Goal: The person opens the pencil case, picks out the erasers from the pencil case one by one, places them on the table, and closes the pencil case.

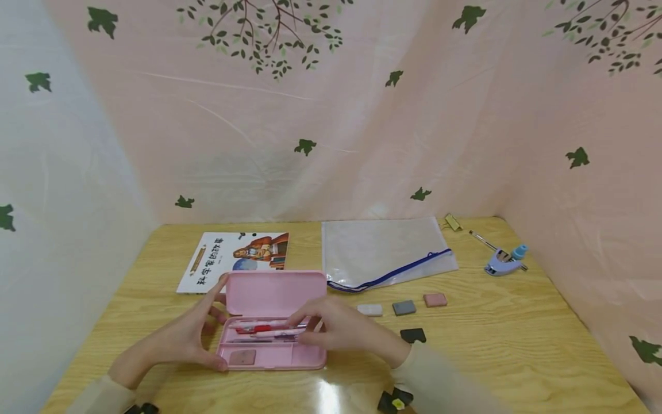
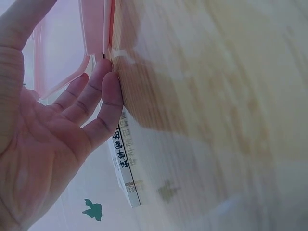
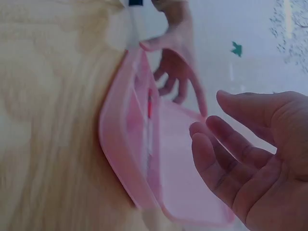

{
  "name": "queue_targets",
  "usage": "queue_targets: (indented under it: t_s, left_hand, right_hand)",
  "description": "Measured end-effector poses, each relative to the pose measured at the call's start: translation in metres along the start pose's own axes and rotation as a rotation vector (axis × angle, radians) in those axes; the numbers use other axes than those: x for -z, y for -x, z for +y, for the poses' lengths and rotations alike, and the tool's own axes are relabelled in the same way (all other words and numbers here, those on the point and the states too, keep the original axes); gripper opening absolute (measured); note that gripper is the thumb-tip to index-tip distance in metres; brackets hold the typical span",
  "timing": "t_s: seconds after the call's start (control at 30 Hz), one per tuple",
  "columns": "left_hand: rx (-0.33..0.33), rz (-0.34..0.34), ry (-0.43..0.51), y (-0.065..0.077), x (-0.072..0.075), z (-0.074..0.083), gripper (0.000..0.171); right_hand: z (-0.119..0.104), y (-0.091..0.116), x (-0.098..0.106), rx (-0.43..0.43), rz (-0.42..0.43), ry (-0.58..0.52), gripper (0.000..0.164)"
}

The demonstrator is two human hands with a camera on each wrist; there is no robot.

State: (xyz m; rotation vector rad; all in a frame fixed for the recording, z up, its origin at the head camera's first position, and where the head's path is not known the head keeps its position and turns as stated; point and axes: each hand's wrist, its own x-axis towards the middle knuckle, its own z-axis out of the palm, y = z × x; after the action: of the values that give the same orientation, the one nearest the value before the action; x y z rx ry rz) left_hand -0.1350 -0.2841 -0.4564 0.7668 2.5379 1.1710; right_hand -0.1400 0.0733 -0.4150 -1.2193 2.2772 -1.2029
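Observation:
A pink pencil case (image 1: 309, 357) lies on the table with its lid (image 1: 276, 294) tipped back. Inside are several pens (image 1: 271, 332) in the long compartment and a pinkish eraser (image 1: 242, 357) in the front one. My left hand (image 1: 181, 339) spans the case's left side, thumb at the front corner and index finger at the lid's edge; in the left wrist view its other fingers (image 2: 111, 89) are beside the case. Over the right part of the case is my right hand (image 1: 338, 325), fingers loosely bent. The right wrist view shows nothing between those fingers (image 3: 204, 156).
Behind the case lie a booklet (image 1: 222, 259) and a clear zip pouch (image 1: 383, 253). To the right are white (image 1: 369, 310), grey (image 1: 404, 307) and pink (image 1: 435, 299) erasers and a small black piece (image 1: 412, 335). A lilac holder (image 1: 501, 264) and gold binder clip (image 1: 453, 222) stand farther back.

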Motion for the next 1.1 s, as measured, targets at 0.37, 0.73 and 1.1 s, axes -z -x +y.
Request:
queue_targets:
  t_s: [0.37,0.73,1.1]
  left_hand:
    - [-0.028,0.005,-0.011,0.001,0.0,0.001,0.147]
    - [-0.059,0.01,-0.007,0.001,0.0,-0.001,0.147]
    - [-0.049,0.011,-0.013,0.001,0.0,-0.002,0.147]
  right_hand:
    - [-0.005,-0.042,-0.055,0.05,-0.067,0.284,0.027]
    - [-0.01,-0.054,-0.073,0.06,-0.034,0.367,0.025]
    - [-0.009,-0.057,-0.081,0.091,-0.014,0.436,0.017]
